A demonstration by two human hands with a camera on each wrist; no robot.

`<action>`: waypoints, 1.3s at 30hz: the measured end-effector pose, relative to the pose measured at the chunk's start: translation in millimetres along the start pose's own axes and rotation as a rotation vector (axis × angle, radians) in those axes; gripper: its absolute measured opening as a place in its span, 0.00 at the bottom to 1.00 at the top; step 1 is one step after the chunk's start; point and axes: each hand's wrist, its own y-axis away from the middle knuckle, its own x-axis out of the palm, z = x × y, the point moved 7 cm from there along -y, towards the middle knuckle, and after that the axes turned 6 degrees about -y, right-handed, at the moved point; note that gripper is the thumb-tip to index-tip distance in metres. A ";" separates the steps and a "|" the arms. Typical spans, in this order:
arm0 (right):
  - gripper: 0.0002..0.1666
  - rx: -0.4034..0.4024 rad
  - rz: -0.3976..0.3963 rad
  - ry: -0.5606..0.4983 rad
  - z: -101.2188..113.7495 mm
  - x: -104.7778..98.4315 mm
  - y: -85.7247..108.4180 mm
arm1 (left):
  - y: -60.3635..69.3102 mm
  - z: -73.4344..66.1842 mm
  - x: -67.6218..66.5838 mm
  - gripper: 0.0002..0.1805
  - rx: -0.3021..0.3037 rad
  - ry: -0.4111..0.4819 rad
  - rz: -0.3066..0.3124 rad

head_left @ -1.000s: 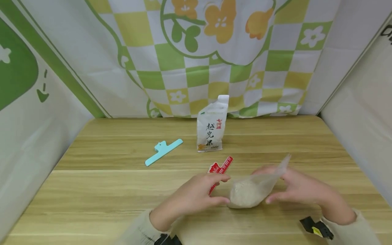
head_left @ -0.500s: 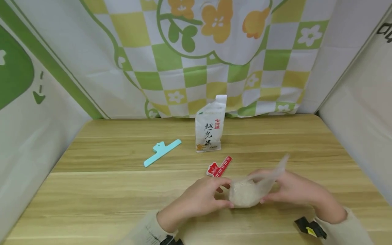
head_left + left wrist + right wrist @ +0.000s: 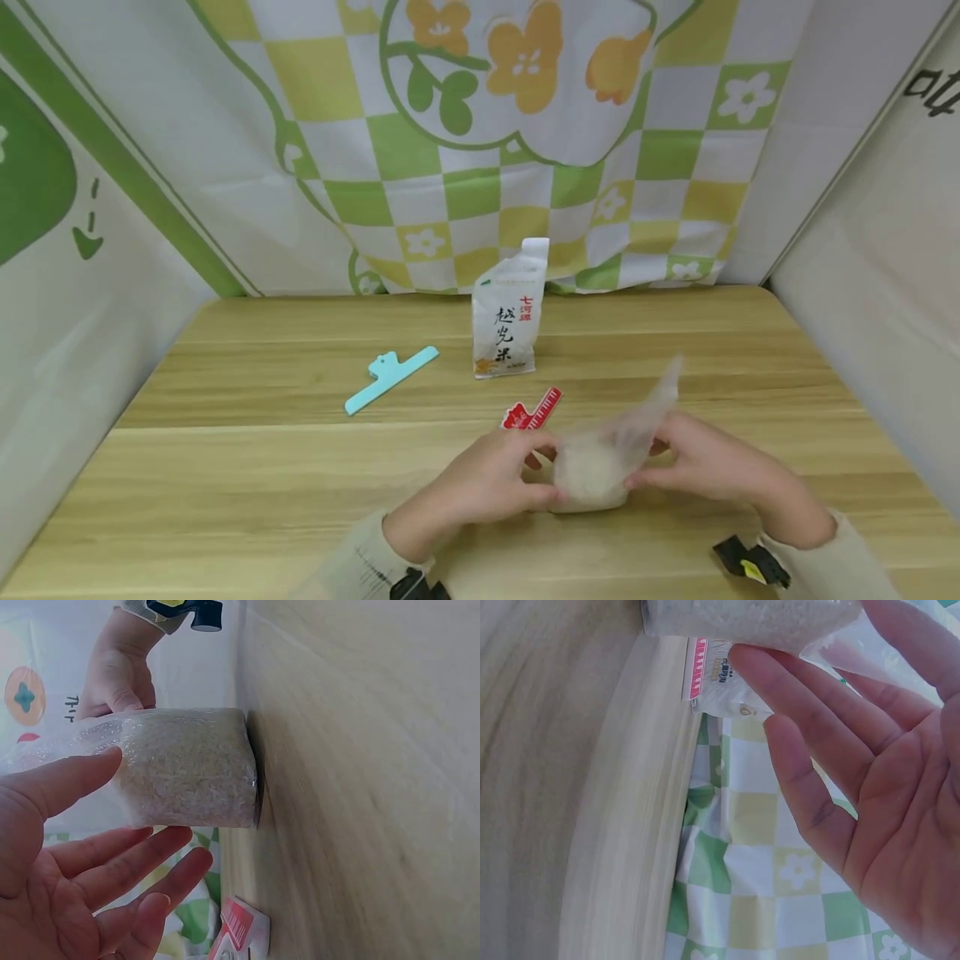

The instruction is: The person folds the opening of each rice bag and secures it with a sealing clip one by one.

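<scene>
A clear plastic bag of rice (image 3: pixel 592 477) stands on the table between both hands, its loose, unfilled top leaning to the right. My left hand (image 3: pixel 491 479) holds its left side, thumb on the near face and fingers round the far face. On the right side, my right hand (image 3: pixel 708 462) holds it likewise between thumb and fingers. In the left wrist view the packed rice (image 3: pixel 191 772) shows through the film, and the bag's base meets the tabletop. Fingers (image 3: pixel 810 712) of the right hand touch the bag in the right wrist view.
Just behind the left hand lies a red clip (image 3: pixel 546 407) with a piano-key pattern, partly hidden. Farther back stands a white printed paper pouch (image 3: pixel 504 329). A light blue bag clip (image 3: pixel 392 380) lies to the left. Patterned cloth (image 3: pixel 510 192) hangs behind the wooden table (image 3: pixel 225 483).
Both hands have closed in on the bag of rice from its two sides, the right hand coming nearer its body. The view has shifted slightly; the clips and pouch stay in place.
</scene>
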 end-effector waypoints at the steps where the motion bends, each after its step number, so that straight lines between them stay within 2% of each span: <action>1: 0.14 0.003 -0.006 0.001 0.0 -0.1 -0.2 | -0.6 0.5 -0.5 0.20 -0.001 0.003 0.001; 6: 0.14 0.018 -0.030 0.019 -0.4 -2.8 -2.2 | -3.9 2.6 -2.4 0.21 -0.005 0.008 -0.003; 12: 0.12 0.025 -0.044 0.005 -7.0 -5.6 -6.7 | -12.7 4.9 -5.6 0.20 0.025 -0.014 -0.040; 16: 0.09 0.021 -0.054 0.000 -14.4 -8.1 -8.6 | -19.9 6.9 -6.9 0.21 0.038 -0.013 -0.042; 21: 0.09 -0.003 -0.074 -0.002 -19.9 -13.4 -11.0 | -29.0 9.0 -8.7 0.20 0.016 0.018 -0.043; 25: 0.11 0.016 -0.095 -0.019 -23.1 -20.3 -10.6 | -39.0 8.6 -8.1 0.21 0.017 0.039 -0.057; 32: 0.11 0.061 -0.123 -0.011 -30.1 -31.3 -7.2 | -53.6 4.7 -8.4 0.22 0.013 0.020 -0.064; 39: 0.18 0.065 -0.138 -0.026 -34.5 -38.9 -7.6 | -65.6 7.5 -9.8 0.21 0.004 0.081 -0.057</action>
